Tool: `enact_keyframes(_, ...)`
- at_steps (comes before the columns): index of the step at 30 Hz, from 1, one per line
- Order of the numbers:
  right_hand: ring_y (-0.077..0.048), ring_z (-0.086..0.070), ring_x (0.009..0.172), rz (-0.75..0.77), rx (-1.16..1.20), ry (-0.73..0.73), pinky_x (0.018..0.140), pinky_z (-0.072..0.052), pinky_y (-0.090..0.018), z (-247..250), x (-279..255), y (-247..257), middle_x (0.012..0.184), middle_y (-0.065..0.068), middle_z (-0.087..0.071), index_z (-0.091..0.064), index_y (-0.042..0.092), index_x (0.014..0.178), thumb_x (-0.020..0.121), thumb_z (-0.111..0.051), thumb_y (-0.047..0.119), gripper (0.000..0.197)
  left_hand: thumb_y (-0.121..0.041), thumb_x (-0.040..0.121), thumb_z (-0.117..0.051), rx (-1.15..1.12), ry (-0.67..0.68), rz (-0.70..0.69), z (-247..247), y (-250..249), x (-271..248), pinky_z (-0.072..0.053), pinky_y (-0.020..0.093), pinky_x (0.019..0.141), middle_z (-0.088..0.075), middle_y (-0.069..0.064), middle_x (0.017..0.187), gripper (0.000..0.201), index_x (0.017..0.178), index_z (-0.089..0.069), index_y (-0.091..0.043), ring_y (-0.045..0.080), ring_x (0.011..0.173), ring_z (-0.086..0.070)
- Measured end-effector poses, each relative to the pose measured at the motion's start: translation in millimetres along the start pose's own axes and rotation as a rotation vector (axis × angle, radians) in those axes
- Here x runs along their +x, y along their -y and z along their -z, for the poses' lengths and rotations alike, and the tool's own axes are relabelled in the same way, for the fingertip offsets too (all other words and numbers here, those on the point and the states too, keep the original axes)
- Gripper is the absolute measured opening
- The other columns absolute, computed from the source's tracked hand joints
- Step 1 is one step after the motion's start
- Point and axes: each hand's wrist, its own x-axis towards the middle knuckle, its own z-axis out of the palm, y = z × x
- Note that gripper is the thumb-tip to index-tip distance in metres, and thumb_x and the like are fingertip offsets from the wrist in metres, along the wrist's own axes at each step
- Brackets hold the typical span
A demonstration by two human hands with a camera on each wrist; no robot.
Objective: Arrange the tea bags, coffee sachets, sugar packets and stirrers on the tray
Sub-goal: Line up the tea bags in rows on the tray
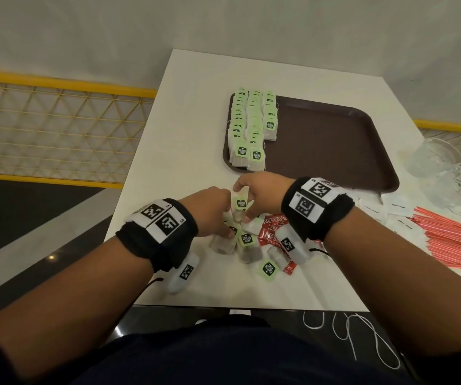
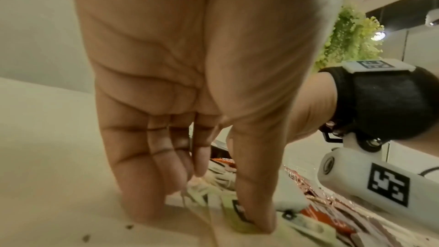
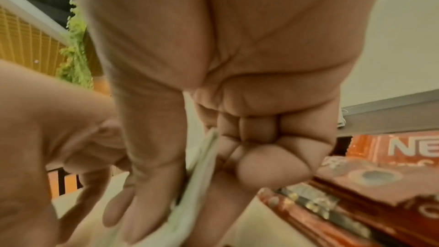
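1. Both hands are down in the loose pile of tea bags at the near-middle of the white worktop, really close to each other.
2. Right hand: thumb and fingers are pinched on a tea bag that's standing up, green tag facing the head camera. In the right wrist view you can see the pale bag squeezed between the thumb and the curled fingers.
3. Left hand: fingers point down into the pile. The left wrist view shows the thumb pressing on a green tag with the other fingertips on the worktop next to it. Can't tell if it's actually gripping anything or just pressing.
4. Brown tray sits further back, with three neat rows of tea bags lined up along its left side. The rest of the tray floor is bare.
5. Red coffee sachets are just right of the pile, partly under the right wrist.
6. White sugar packets and pink stirrers lie off to the right, near some clear glass cups.
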Motion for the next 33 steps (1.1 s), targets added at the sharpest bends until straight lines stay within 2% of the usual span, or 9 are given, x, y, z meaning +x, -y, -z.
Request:
enact_keyframes(3, -0.019, -0.054, 0.105, -0.013, -0.070, 0.003, 0.078, -0.039, -0.025, -5, 4, 2, 0.120, -0.001, -0.056, -0.049, 0.018, 0.133, 0.073, -0.083, 0.032, 0.070, -0.047, 0.078, -0.078, 0.054, -0.022, 0.008, -3, -1, -2, -0.040, 0.028, 0.074, -0.052, 0.008, 0.114, 0.063, 0.121, -0.051, -0.011, 0.020, 0.090, -0.051)
enact_keyframes(7, -0.016, -0.052, 0.091, -0.036, -0.103, -0.026, 0.072, -0.039, -0.026, -6, 5, 1, 0.109, 0.001, -0.057, -0.056, 0.019, 0.121, 0.070, -0.083, 0.038, 0.061, -0.049, 0.075, -0.080, 0.081, -0.021, 0.015, -6, -4, -4, -0.042, 0.029, 0.075, -0.050, 0.010, 0.114, 0.062, 0.117, -0.054, -0.011, 0.023, 0.091, -0.053)
enact_keyframes(11, -0.018, -0.051, 0.091, -0.027, -0.129, -0.069, 0.075, -0.042, -0.029, -8, 5, -1, 0.102, 0.002, -0.052, -0.054, 0.017, 0.116, 0.068, -0.084, 0.041, 0.062, -0.043, 0.077, -0.080, 0.059, -0.005, -0.006, -3, -7, -4, -0.041, 0.028, 0.071, -0.053, 0.010, 0.109, 0.050, 0.107, -0.059, -0.008, 0.023, 0.088, -0.054)
enact_keyframes(15, -0.017, -0.051, 0.088, 0.011, -0.090, -0.120, 0.072, -0.037, -0.027, -12, 4, -2, 0.096, 0.004, -0.052, -0.055, 0.016, 0.108, 0.071, -0.083, 0.031, 0.049, -0.031, 0.078, -0.081, -0.037, -0.016, -0.044, -5, -4, -1, -0.035, 0.026, 0.065, -0.051, 0.000, 0.093, 0.044, 0.095, -0.044, -0.015, 0.018, 0.081, -0.047)
enact_keyframes(19, -0.020, -0.056, 0.094, 0.030, -0.037, -0.192, 0.074, -0.037, -0.026, -14, 3, -7, 0.103, 0.000, -0.061, -0.057, 0.016, 0.106, 0.074, -0.081, 0.028, 0.042, -0.028, 0.079, -0.081, -0.159, -0.044, -0.019, -4, 7, 3, -0.032, 0.019, 0.057, -0.049, -0.008, 0.087, 0.041, 0.109, -0.057, -0.014, 0.013, 0.081, -0.048)
enact_keyframes(23, -0.018, -0.057, 0.100, 0.009, 0.126, -0.251, 0.078, -0.040, -0.026, 1, -4, -18, 0.109, 0.001, -0.062, -0.060, 0.019, 0.113, 0.072, -0.082, 0.036, 0.050, -0.032, 0.083, -0.077, -0.244, -0.147, 0.036, 14, 25, 1, -0.036, 0.023, 0.057, -0.054, -0.007, 0.077, 0.028, 0.097, -0.064, -0.012, 0.008, 0.068, -0.048)
enact_keyframes(26, -0.013, -0.061, 0.092, 0.055, 0.229, -0.263, 0.081, -0.048, -0.030, 21, -17, -18, 0.102, 0.005, -0.065, -0.062, 0.023, 0.100, 0.070, -0.084, 0.035, 0.039, -0.030, 0.094, -0.064, -0.468, -0.275, 0.057, 26, 37, 3, -0.054, 0.040, 0.075, -0.066, 0.014, 0.096, 0.028, 0.103, -0.064, -0.003, 0.028, 0.085, -0.063)
enact_keyframes(29, -0.014, -0.066, 0.081, 0.140, 0.312, -0.232, 0.075, -0.054, -0.033, 38, -29, -9, 0.089, 0.002, -0.069, -0.065, 0.016, 0.090, 0.071, -0.085, 0.029, 0.031, -0.027, 0.102, -0.051, -0.860, -0.282, 0.107, 33, 31, 9, -0.057, 0.046, 0.090, -0.059, 0.016, 0.122, 0.031, 0.126, -0.049, -0.009, 0.030, 0.105, -0.062)
enact_keyframes(33, -0.017, -0.068, 0.079, 0.189, 0.401, -0.227, 0.076, -0.056, -0.036, 48, -23, -4, 0.090, -0.004, -0.072, -0.066, 0.010, 0.094, 0.070, -0.086, 0.022, 0.034, -0.010, 0.103, -0.046, -1.303, -0.123, -0.001, 40, 4, 17, -0.060, 0.047, 0.080, -0.066, 0.013, 0.109, 0.020, 0.123, -0.049, -0.008, 0.031, 0.096, -0.067)
